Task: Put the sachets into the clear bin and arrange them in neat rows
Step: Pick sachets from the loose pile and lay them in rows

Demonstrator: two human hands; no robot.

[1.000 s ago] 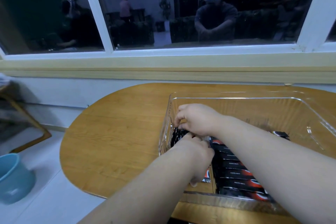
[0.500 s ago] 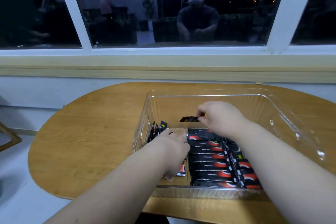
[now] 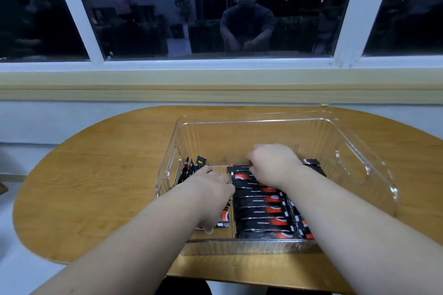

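We see the clear bin (image 3: pixel 359 163) on the wooden table (image 3: pixel 96 187), with both hands inside its near half. A flat row of sachets (image 3: pixel 261 211) runs from 6 o'clock toward 12 o'clock up the middle of the bin, stacked edge to edge.

Our right hand (image 3: pixel 273 163) sits at the 12 o'clock end of that row, knuckles up. Its fingers curl down onto the farthest sachet, but we cannot tell whether they pinch it or only press.

Our left hand (image 3: pixel 211 189) lies at 9 o'clock of the row, just beside it. It looks fairly flat, fingers stretched toward 12 o'clock and thumb hanging toward 6 o'clock, with nothing visibly gripped. One loose sachet (image 3: pixel 224 219) shows partly under that hand. Upright sachets (image 3: pixel 189 170) lean against the bin's wall at 10 o'clock, just past the fingertips. More sachets (image 3: pixel 304 225) lie at 3 o'clock of the row, partly hidden by the right forearm.

The packs are black with a red and white mark. Their small white print is too blurred for us to read.
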